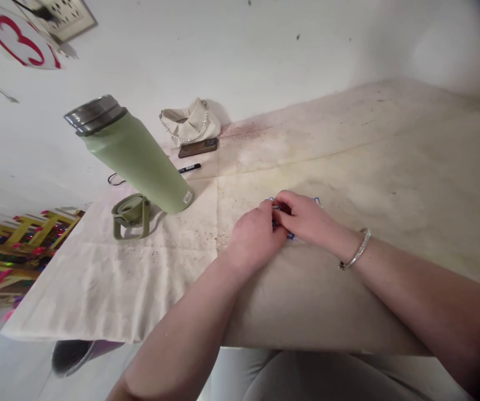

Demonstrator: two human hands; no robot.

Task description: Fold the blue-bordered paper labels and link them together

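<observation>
My left hand (253, 235) and my right hand (302, 216) meet over the cloth-covered table, fingers curled in and touching each other. Both are closed, with the fingertips pinched around something small that is mostly hidden. Between and beneath them peek bits of a flat blue-and-white item (290, 236), its edge showing also past the right hand's knuckles; whether it is one piece or several, I cannot tell. A silvery bracelet (359, 250) circles my right wrist.
A tall green bottle (140, 159) with a steel rim stands left, its green lid (131, 216) beside it. Behind lie a black pen (190, 167), a phone (198, 148) and a cream handbag (190, 123) near the wall. A dark bin (73, 356) is below the table's edge.
</observation>
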